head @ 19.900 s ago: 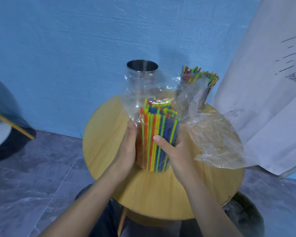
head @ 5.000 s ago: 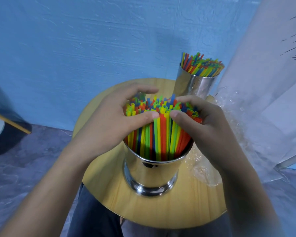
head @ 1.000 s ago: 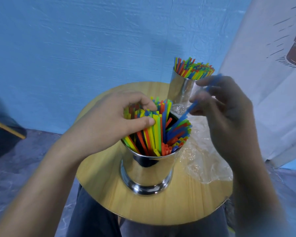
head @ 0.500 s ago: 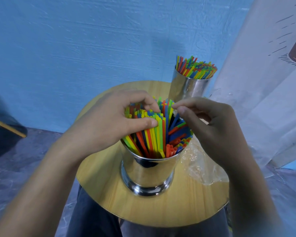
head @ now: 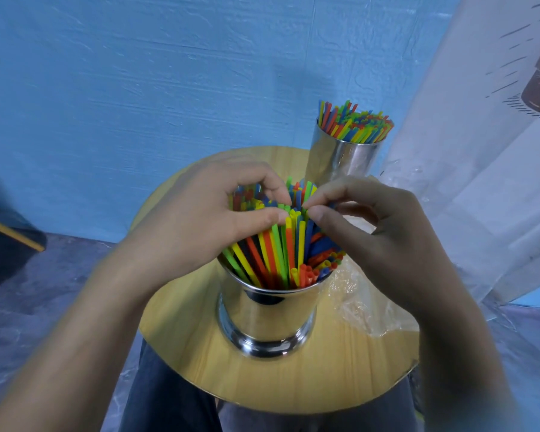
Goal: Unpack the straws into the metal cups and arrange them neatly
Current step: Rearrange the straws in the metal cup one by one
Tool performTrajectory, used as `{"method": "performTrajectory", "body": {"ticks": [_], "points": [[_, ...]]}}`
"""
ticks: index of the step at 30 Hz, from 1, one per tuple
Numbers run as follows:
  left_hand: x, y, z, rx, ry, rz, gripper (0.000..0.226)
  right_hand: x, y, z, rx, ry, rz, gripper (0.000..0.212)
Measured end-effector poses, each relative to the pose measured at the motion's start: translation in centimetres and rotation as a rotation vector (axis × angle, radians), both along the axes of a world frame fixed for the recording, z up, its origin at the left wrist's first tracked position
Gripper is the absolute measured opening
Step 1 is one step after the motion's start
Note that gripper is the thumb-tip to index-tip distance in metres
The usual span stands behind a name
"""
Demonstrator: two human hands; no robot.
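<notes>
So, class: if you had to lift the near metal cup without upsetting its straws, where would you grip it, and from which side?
Probably the near metal cup by its smooth wall, between rim and flared foot, coming level from the left: straws stick out above the rim, blocking the top, and crumpled plastic wrap lies to its right.

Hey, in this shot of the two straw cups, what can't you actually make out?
Head view only:
- Tops of many straws in the near cup: covered by the left hand and right hand.
- How many straws the right hand pinches: hidden by its fingers.
- Base of the far cup: behind the right hand.
- Part of the plastic wrapper: under the right forearm.
- Left-side dark object: cut off by the edge.
</notes>
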State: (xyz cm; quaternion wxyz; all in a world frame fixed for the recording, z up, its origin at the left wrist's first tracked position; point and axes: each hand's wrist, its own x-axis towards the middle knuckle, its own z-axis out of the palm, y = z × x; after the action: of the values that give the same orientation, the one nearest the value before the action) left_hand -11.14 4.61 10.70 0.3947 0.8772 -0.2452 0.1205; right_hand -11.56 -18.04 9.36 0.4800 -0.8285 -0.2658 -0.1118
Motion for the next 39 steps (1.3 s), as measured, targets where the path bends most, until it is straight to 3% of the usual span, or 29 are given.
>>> {"method": "performTrajectory", "body": {"ticks": [17, 22, 27, 32, 39], "points": [[-0.2, -0.5, 0.5, 0.048, -0.037, 0.010, 0.028, -0.1, -0.1, -0.8, -0.066, 0.012, -0.025, 0.012], [-0.5, -0.5, 0.9, -0.100, -0.068, 0.018, 0.006, -0.3, 0.1, -0.8, -0.058, 0.001, -0.055, 0.020], [-0.7, -0.6, 1.3, -0.247, -0.135, 0.040, 0.010, -0.5, 0.4, -0.6, -0.030, 0.008, -0.060, 0.015], [-0.3, -0.5, 1.6, -0.522, -0.191, 0.052, 0.010, -0.6, 0.4, -0.6, -0.060, 0.015, -0.055, 0.010], [0.1, 0.2, 1.8, -0.701, -0.241, 0.135, 0.011, -0.7, 0.7, -0.4, -0.080, 0.017, -0.068, 0.015]]}}
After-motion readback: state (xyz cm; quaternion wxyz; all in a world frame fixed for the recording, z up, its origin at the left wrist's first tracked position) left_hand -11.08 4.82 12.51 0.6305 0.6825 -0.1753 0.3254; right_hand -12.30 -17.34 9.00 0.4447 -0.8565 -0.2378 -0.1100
